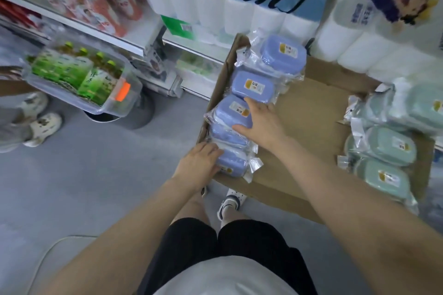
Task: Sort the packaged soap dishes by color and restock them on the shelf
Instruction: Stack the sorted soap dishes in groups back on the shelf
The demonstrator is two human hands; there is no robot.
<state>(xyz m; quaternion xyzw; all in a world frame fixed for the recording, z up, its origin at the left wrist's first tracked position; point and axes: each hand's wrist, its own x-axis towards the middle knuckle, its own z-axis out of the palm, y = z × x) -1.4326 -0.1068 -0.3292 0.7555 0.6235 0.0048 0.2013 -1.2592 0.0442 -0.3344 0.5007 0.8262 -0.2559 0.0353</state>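
A row of blue packaged soap dishes [254, 86] in clear wrappers runs along the left side of a cardboard sheet [309, 112]. My right hand [261, 122] lies with straight fingers on the third blue dish [230, 112] from the back. My left hand [201, 165] presses against the left side of the nearest blue dish [231, 164]. Several mint-green packaged soap dishes [388, 146] lie in a row on the right side of the cardboard.
Big packs of white paper rolls [215, 5] stand behind the cardboard, more at the right [354, 52]. A clear bin of green bottles [79, 74] sits at the left on a stool. Another person's feet [40, 124] stand at far left. Grey floor lies below.
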